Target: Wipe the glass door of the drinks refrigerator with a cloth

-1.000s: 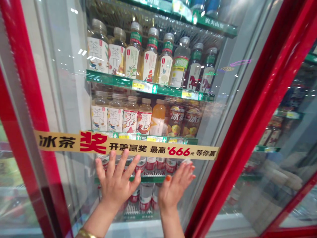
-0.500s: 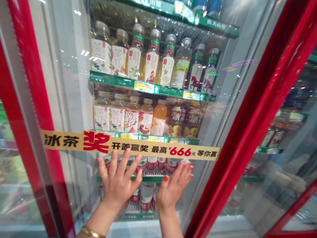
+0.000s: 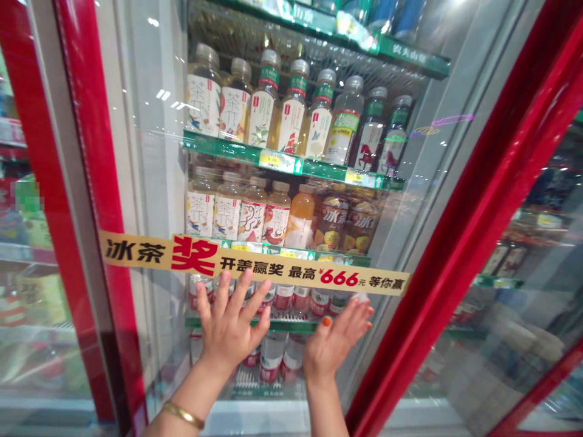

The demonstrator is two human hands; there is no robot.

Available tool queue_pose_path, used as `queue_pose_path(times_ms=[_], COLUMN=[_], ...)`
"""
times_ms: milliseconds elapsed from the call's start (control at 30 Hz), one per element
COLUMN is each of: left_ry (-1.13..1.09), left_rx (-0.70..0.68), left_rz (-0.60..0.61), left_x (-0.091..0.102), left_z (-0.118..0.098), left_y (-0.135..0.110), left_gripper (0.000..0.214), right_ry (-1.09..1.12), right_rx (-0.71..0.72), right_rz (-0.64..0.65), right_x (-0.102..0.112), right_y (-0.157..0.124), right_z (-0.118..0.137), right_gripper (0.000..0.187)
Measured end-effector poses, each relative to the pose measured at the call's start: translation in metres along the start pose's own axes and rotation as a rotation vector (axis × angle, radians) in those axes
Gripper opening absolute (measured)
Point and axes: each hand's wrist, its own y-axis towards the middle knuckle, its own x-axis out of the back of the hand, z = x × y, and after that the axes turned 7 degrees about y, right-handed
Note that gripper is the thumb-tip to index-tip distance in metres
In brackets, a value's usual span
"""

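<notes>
My left hand (image 3: 231,328) is spread with its fingers apart, palm toward the glass door (image 3: 150,328), and appears to rest on it. Its fingertips reach the lower edge of a yellow promotional strip (image 3: 255,265) stuck across the door. To the right, my right hand (image 3: 334,340) lies against the glass, its fingers close together. A bit of white tissue (image 3: 361,297) sticks out past those fingertips; most of it is hidden under the hand. A gold bracelet (image 3: 183,415) circles my left wrist.
Behind the glass, bottled drinks (image 3: 291,118) line several shelves with green price rails (image 3: 241,149). Red door frames (image 3: 460,230) slant along the right, with another red post (image 3: 98,152) at the left. Further glass-fronted cases flank both sides.
The view has shifted slightly, so the shelves and strip appear further right. My right hand sits a little closer to the right frame; my left hand stays spread below the strip.
</notes>
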Motion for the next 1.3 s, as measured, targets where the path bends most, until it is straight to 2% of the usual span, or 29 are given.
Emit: queue_pose_path(times_ms=[100, 133, 200, 267, 333, 400, 467, 533, 600, 667, 700, 733, 767, 800, 867, 933, 967, 1033, 1133, 1200, 1233, 1300], left_ry=[-0.006, -0.007, -0.011, -0.011, -0.005, -0.003, -0.033, -0.077, -0.072, 0.003, 0.051, 0.093, 0.124, 0.145, 0.160, 0.161, 0.160, 0.152, 0.134, 0.124, 0.120, 0.114], left_rx=[0.000, -0.001, -0.002, 0.003, 0.010, 0.016, 0.022, 0.038, 0.088, 0.170, 0.204, 0.224, 0.227, 0.221, 0.200, 0.199, 0.203, 0.207, 0.199, 0.194, 0.194, 0.197], left_rz=[-0.001, -0.003, -0.008, -0.011, -0.015, -0.013, -0.003, 0.009, 0.012, 0.014, 0.024, 0.042, 0.059, 0.070, 0.068, 0.052, 0.050, 0.052, 0.041, 0.036, 0.035, 0.036], left_x=[0.001, 0.001, 0.000, -0.001, -0.001, 0.001, 0.006, 0.013, 0.020, 0.026, 0.028, 0.029, 0.028, 0.027, 0.022, 0.019, 0.018, 0.017, 0.018, 0.019, 0.019, 0.018], left_z=[0.001, 0.001, 0.002, 0.001, -0.001, -0.003, -0.002, 0.004, 0.015, 0.032, 0.040, 0.049, 0.056, 0.062, 0.069, 0.071, 0.070, 0.069, 0.069, 0.069, 0.069, 0.069], left_y=[0.000, -0.001, -0.001, -0.001, 0.000, 0.001, 0.000, -0.006, -0.017, -0.033, -0.042, -0.051, -0.059, -0.066, -0.076, -0.080, -0.080, -0.079, -0.077, -0.076, -0.076, -0.077], left_gripper=[0.069, 0.069, 0.069, 0.069, 0.069, 0.070, 0.071, 0.073, 0.075, 0.077, 0.078, 0.079, 0.080, 0.080, 0.080, 0.080, 0.081, 0.082, 0.083, 0.082, 0.082, 0.081], right_ry=[0.033, 0.045, 0.048, 0.028, 0.028, 0.058, 0.092, 0.106, 0.110, 0.121, 0.126, 0.127, 0.127, 0.127, 0.136, 0.149, 0.148, 0.139, 0.197, 0.235, 0.232, 0.186], right_rx=[0.346, 0.415, 0.451, 0.382, 0.200, -0.015, -0.106, 0.018, 0.287, 0.571, 0.658, 0.683, 0.639, 0.527, 0.208, -0.017, -0.046, 0.076, 0.459, 0.630, 0.642, 0.510], right_rz=[0.133, 0.151, 0.140, 0.100, 0.029, -0.044, -0.063, 0.004, 0.120, 0.220, 0.241, 0.232, 0.187, 0.125, 0.001, -0.073, -0.075, -0.023, 0.147, 0.213, 0.216, 0.176], right_x=[-0.001, 0.002, 0.011, 0.019, 0.021, 0.016, 0.006, 0.000, 0.001, 0.007, 0.011, 0.015, 0.018, 0.020, 0.020, 0.015, 0.012, 0.004, -0.005, -0.003, 0.000, 0.009], right_y=[-0.034, -0.043, -0.052, -0.043, -0.020, 0.004, 0.018, 0.016, 0.003, -0.009, -0.011, -0.008, -0.001, 0.010, 0.038, 0.062, 0.068, 0.062, 0.020, -0.007, -0.013, -0.007], right_z=[0.039, 0.041, 0.028, 0.002, -0.019, -0.021, -0.002, 0.025, 0.044, 0.042, 0.033, 0.020, 0.006, -0.008, -0.024, -0.015, -0.002, 0.033, 0.076, 0.074, 0.064, 0.029], right_gripper=[0.072, 0.069, 0.070, 0.076, 0.077, 0.074, 0.072, 0.075, 0.078, 0.081, 0.081, 0.080, 0.079, 0.078, 0.076, 0.072, 0.072, 0.074, 0.077, 0.076, 0.075, 0.075])
